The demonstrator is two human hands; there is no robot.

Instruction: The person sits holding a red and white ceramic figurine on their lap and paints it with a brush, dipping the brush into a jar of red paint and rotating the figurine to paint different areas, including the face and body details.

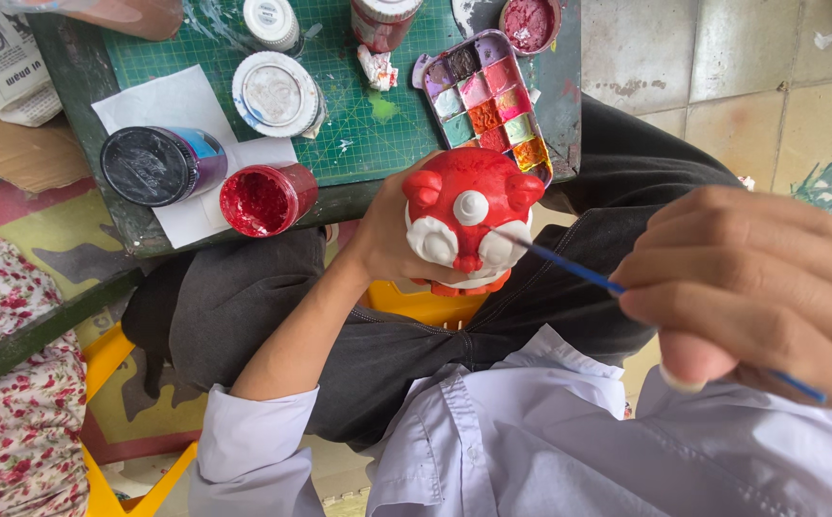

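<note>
the red and white figurine point(467, 222) sits above the person's lap, just off the near edge of the surface point(81, 86), its face turned up to the camera so the painted part is easy to see. its long axis runs roughly from the surface's edge toward the body, red head farthest out, orange base nearest the lap. the left hand point(389, 239) wraps its side and back, closed around it to keep it steady. the right hand point(755, 292) pinches a thin blue brush point(569, 268), whose long shaft slants left with its tip at the white cheek. within easy reach lie the colour palette point(483, 101) and an open red paint jar point(265, 199).
</note>
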